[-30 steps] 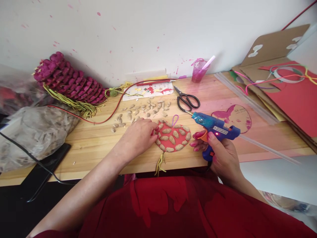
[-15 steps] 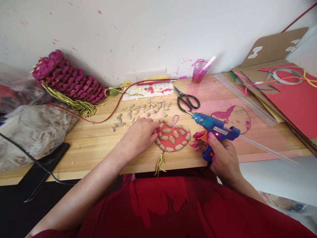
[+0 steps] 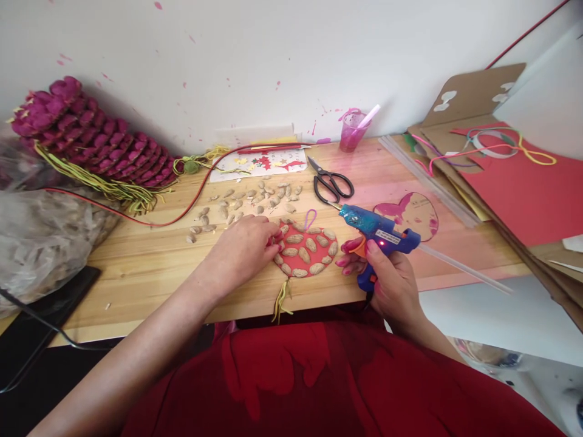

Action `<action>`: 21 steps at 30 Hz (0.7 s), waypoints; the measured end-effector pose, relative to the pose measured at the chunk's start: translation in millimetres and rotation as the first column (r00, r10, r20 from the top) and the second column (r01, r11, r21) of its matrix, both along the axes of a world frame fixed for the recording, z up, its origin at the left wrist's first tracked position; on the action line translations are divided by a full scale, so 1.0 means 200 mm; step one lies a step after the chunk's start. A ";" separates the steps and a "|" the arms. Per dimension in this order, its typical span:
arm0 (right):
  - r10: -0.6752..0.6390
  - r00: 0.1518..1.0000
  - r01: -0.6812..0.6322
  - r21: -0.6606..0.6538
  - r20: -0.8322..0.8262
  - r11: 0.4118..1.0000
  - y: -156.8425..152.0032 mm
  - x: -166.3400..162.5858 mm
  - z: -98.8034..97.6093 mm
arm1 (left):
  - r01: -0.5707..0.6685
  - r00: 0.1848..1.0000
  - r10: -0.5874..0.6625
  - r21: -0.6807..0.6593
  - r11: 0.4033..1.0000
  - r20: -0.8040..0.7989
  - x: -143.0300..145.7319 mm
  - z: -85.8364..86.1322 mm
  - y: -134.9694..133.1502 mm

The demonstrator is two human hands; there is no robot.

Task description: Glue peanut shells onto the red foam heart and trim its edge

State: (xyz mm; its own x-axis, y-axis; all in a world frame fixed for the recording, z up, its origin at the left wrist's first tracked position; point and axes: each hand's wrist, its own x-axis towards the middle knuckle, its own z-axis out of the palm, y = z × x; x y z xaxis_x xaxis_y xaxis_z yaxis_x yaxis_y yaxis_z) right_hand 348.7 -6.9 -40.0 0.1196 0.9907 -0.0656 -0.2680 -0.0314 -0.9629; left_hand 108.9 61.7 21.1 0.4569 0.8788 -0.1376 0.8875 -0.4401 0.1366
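At the left edge of a red, roughly heart-shaped piece (image 3: 317,254) my left hand (image 3: 248,246) has its fingers closed on a peanut, mostly hidden by the fingertips. Peanuts (image 3: 311,244) line the rim of this piece and lie across its middle. A purple loop (image 3: 310,219) sticks out at its top, and a yellow-green tassel (image 3: 282,300) hangs at its bottom. My right hand (image 3: 395,282) is wrapped round a blue hot glue gun (image 3: 390,235), fingers by the orange trigger. A clear glue stick (image 3: 464,267) extends from its back; the nozzle points up and left.
Loose peanuts (image 3: 230,205) lie behind my left hand. Black-handled scissors (image 3: 334,184) rest near the nozzle. Farther off stand a pink-stained cup (image 3: 352,133) and a purple peanut-covered stack (image 3: 98,136). A pink-painted cutout (image 3: 416,213), red card (image 3: 528,188) and a plastic bag (image 3: 54,237) flank the work.
The view has shifted slightly, so everything sits farther left in the picture. Both hands keep nearly the same pose beside the red piece, the glue gun still in my right hand.
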 end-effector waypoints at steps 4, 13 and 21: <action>0.006 1.000 -0.006 -0.003 0.001 1.000 0.00 0.01 -0.01 | -0.007 0.999 0.006 0.017 1.000 0.039 0.00 -0.01 0.00; -0.013 1.000 0.013 -0.011 0.017 1.000 0.00 0.01 0.00 | -0.049 0.988 0.040 0.052 0.997 0.152 -0.05 0.00 0.00; -0.031 0.999 0.032 -0.030 0.014 0.999 0.00 0.01 0.02 | -0.087 0.979 0.076 0.052 0.995 0.190 -0.10 0.02 0.01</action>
State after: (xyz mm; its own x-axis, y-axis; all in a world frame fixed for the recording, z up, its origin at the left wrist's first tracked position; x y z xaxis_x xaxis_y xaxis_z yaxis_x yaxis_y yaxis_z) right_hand 350.3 -7.7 -36.8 0.1519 0.9840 -0.0931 -0.2558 -0.0519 -0.9653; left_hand 88.5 64.0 24.7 0.3960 0.9182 -0.0024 0.8820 -0.3797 0.2793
